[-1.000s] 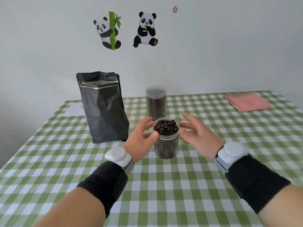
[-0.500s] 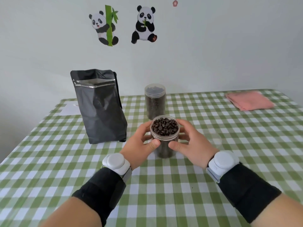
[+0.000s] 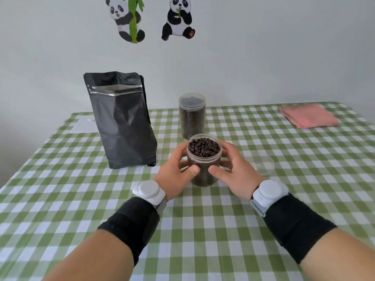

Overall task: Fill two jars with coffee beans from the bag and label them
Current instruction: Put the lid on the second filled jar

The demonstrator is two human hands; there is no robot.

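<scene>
Both hands, left hand (image 3: 174, 171) and right hand (image 3: 233, 169), clasp the brimful open jar (image 3: 204, 161); keep it level so no beans spill.

Faint clear lid (image 3: 262, 164), perhaps, beside the hands; labels unreadable.

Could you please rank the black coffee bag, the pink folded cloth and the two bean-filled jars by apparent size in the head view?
1. Black foil coffee bag.
2. Pink folded cloth.
3. The clear plastic jars, open near jar and lidded far jar: alike; nearness makes ranking unsure.
</scene>
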